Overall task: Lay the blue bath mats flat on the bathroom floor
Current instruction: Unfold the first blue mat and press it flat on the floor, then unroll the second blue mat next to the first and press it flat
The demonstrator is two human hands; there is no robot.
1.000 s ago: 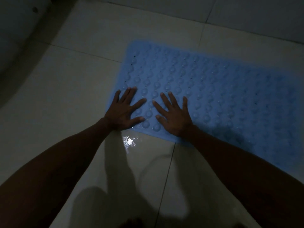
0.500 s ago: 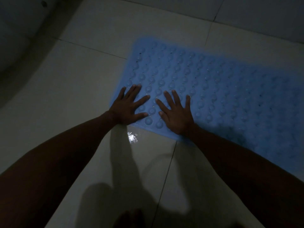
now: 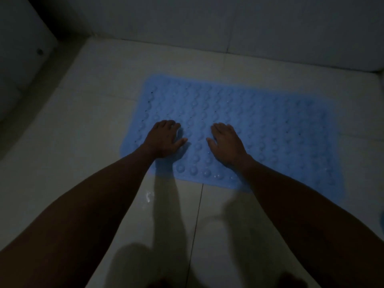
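A blue bath mat [image 3: 270, 129] with rows of raised bumps lies spread on the pale tiled floor. My left hand [image 3: 164, 138] rests palm down on the mat's near left part, fingers loosely together. My right hand [image 3: 226, 144] presses flat beside it, a hand's width to the right. Neither hand holds anything. The room is dim, and my forearms hide part of the mat's near edge.
A tiled wall [image 3: 228, 28] rises just behind the mat. A white fixture [image 3: 22, 48] stands at the far left. A wet glint [image 3: 149, 196] shows on the floor tile [image 3: 83, 142] near the mat's front edge. A small blue patch [image 3: 382, 220] sits at the right border.
Both hands have slid further onto the mat, away from its near edge, and have moved apart. The view has tilted up, so the wall now shows.
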